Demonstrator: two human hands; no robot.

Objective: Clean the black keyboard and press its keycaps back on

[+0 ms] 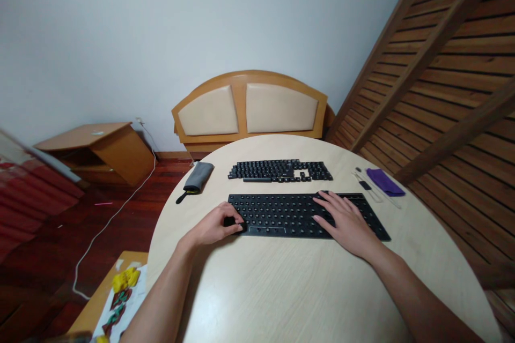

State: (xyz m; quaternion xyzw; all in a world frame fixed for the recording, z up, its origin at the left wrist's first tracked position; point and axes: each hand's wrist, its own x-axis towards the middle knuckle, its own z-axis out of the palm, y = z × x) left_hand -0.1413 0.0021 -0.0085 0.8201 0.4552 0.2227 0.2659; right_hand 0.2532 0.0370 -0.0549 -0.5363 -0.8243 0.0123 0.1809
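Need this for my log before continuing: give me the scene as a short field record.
Left hand: curled around a dark item, too hidden to name, at the left end of the keyboard
Right hand: spread over the keyboard's right part
Keyboard: visible switches uncapped
Keycaps: laid in rows beyond the keyboard
Table: grey pouch at left, purple cloth at right
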